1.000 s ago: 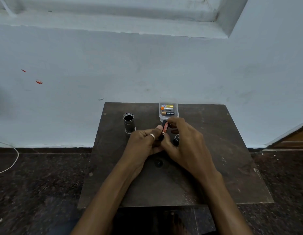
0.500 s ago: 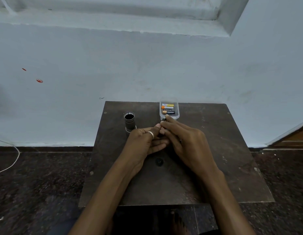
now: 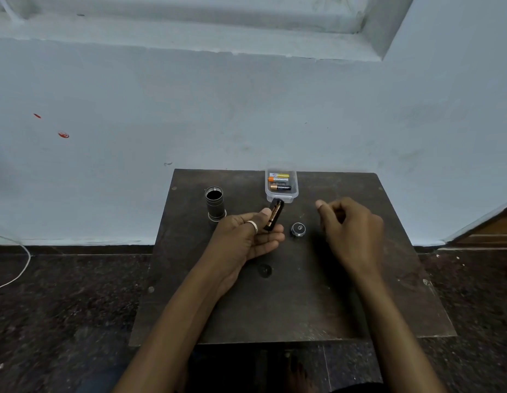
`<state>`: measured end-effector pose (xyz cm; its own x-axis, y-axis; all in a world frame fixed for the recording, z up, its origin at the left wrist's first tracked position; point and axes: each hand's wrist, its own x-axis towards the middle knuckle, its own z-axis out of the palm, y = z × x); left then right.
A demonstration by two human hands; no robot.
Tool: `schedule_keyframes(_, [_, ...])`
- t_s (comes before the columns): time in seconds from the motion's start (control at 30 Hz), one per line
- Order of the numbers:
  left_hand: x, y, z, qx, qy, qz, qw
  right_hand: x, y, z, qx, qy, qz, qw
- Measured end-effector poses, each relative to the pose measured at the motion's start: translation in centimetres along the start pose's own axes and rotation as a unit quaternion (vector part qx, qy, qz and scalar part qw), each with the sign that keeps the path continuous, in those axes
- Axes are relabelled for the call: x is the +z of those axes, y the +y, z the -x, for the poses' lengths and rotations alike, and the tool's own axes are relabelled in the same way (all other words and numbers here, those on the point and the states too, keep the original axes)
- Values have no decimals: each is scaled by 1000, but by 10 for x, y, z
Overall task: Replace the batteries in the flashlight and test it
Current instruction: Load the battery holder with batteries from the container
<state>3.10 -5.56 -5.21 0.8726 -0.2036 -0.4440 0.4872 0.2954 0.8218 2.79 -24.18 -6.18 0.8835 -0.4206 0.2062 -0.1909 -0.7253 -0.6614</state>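
The left hand (image 3: pixel 246 236) pinches the black battery carrier (image 3: pixel 275 217) between thumb and fingertips, its far end tilted toward one o'clock, with one copper-topped cell seated in the slot facing up. The right hand (image 3: pixel 354 231) hangs well apart at three o'clock from it, fingers loosely curled, nothing showing in them.

The step in hand looks like loading the carrier, and it is probably not full. The far side of the carrier is hidden, so I cannot tell how many slots are filled. The spare batteries (image 3: pixel 280 188) lie in the clear box (image 3: pixel 296 191) at twelve o'clock, just beyond the carrier's tip. To do this well, the right hand should take one cell at a time and check its polarity against the slot's markings. The spring end should go in first, and the left hand should turn the carrier so the empty slot faces up.

The flashlight body (image 3: pixel 215 205) stands upright, open end up, at ten o'clock from the left hand. The tail cap (image 3: pixel 298 230) sits on the table (image 3: pixel 303 302) between the two hands, near enough to be knocked off by a careless reach.
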Motion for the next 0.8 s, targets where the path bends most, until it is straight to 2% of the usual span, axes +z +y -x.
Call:
schedule_keyframes(0.1, [1,0,-1,-1,-1,-3,1000,4,0,4,5,-13,89,996])
schedule_keyframes(0.23, [1,-1,-1,-5,-6,-3,1000,11,0,5,-5,-36,112,993])
schedule_keyframes(0.47, [1,1,0,-19,-19,3,1000,13,1,3,-24,-21,74,997])
schedule_keyframes(0.53, [1,2,0,-19,-28,12,999,10,-4,5,-29,10,63,998])
schedule_keyframes(0.6, [0,3,1,-17,-32,26,999,5,-12,7,-58,36,2,998])
schedule_keyframes(0.7, [-1,4,0,-17,-36,44,998,1,-28,14,-106,-35,-137,984])
schedule_keyframes(0.8, [0,4,1,-23,-47,41,998,7,-31,18,-130,-148,-182,963])
